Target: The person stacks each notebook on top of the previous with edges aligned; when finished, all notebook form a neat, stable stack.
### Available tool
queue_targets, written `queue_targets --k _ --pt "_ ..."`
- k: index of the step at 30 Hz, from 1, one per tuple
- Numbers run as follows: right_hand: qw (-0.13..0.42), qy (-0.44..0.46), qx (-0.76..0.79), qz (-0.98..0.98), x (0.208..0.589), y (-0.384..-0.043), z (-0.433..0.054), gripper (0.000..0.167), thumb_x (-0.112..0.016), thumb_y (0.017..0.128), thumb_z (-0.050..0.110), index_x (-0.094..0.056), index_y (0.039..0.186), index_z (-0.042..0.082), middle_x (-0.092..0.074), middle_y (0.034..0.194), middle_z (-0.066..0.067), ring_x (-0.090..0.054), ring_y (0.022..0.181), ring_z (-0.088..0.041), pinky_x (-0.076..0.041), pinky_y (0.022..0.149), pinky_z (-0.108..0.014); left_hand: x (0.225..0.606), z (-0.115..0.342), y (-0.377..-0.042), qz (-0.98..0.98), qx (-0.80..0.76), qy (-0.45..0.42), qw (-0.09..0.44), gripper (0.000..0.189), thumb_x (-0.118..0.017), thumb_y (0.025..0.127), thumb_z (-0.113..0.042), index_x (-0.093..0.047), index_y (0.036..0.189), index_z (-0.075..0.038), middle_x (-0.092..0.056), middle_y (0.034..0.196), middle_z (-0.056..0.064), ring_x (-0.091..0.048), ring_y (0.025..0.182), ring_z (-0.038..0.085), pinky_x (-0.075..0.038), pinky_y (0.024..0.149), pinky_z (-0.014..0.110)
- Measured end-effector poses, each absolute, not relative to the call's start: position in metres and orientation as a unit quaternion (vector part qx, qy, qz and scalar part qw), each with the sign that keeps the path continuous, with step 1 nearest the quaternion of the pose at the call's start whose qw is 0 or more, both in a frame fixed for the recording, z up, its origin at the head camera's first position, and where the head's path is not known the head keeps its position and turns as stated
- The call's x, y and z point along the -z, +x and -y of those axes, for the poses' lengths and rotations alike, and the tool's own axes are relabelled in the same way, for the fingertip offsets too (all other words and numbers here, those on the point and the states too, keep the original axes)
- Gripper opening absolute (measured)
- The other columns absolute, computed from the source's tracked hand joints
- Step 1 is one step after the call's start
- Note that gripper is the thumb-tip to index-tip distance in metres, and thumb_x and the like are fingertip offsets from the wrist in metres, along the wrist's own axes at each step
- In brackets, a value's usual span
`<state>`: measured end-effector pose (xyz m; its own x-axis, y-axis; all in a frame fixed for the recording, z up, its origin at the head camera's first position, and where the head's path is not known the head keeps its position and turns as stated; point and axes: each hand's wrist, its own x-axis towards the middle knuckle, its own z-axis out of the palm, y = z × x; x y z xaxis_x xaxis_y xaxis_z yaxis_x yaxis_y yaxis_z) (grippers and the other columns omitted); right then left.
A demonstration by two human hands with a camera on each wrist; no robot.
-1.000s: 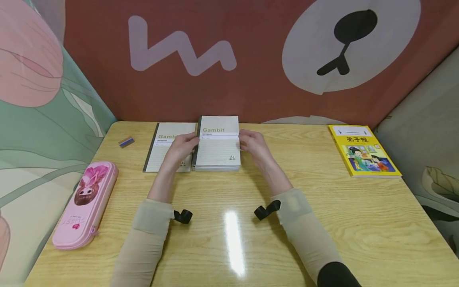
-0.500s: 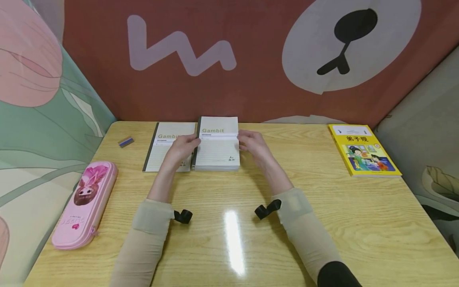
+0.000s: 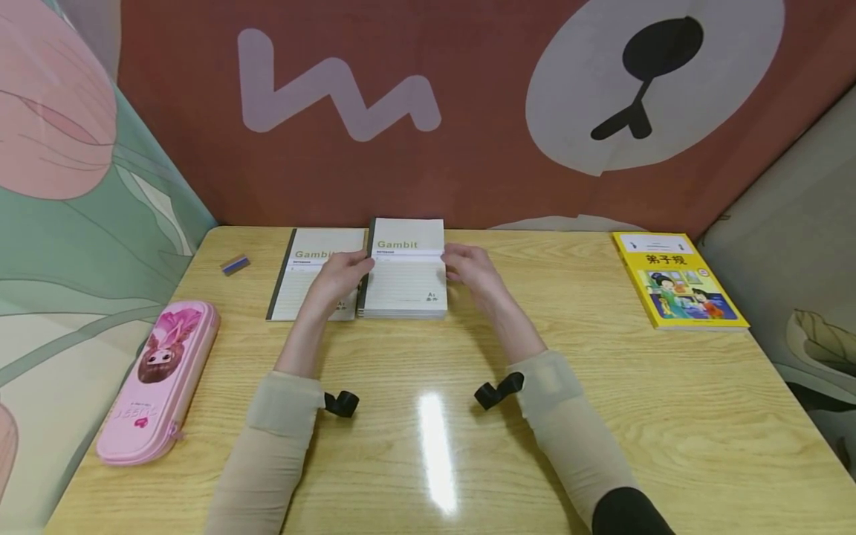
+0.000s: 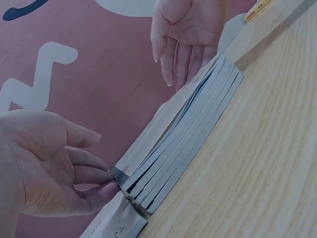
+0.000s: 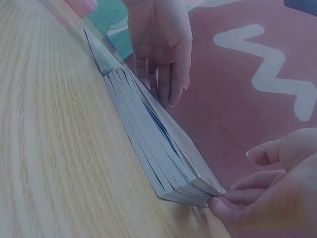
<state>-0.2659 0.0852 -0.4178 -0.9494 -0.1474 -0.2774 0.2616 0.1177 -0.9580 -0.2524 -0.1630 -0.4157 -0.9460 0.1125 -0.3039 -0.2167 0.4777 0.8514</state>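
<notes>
In the head view a stack of several Gambit notebooks [image 3: 409, 279] lies at the back middle of the table. My left hand [image 3: 336, 279] reaches over a separate Gambit notebook [image 3: 294, 290], its fingertips at the stack's dark spine side. Opposite it, the fingertips of my right hand [image 3: 476, 269] touch the stack's right edge. Both hands have their fingers relaxed, with the stack between them. From the left wrist view, the notebook stack [image 4: 183, 139] shows its layered page edges, with slight gaps under the top cover. The right wrist view shows the right hand [image 5: 277, 183] at the stack's corner.
A pink pencil case [image 3: 160, 379] lies at the left, with a small striped eraser [image 3: 235, 264] beyond it. At the far right is a yellow picture book [image 3: 682, 282]. A reddish-brown wall panel [image 3: 468, 171] rises behind the table's back edge.
The top of the notebook stack has shifted very slightly toward me, and its near layers look more even. Both hands stay almost in place at its sides.
</notes>
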Motion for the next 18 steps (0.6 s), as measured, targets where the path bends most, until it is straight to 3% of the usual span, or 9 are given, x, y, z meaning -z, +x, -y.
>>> queue_targets --k 18 --pt "0.156 0.053 0.662 -0.731 0.4196 -0.2677 -0.0842 0.054 -0.053 0.105 0.013 -0.040 0.153 -0.008 -0.036 0.166 -0.017 -0.042 0.149 -0.029 -0.042 0.120 -0.046 0.4152 0.1635 -0.2526 -0.835 -0.526 -0.041 0.152 0.058 -0.046 0.109 -0.029 -0.034 0.158 0.000 -0.034 0.167 0.017 -0.026 0.159 0.033 -0.024 0.132 0.047"
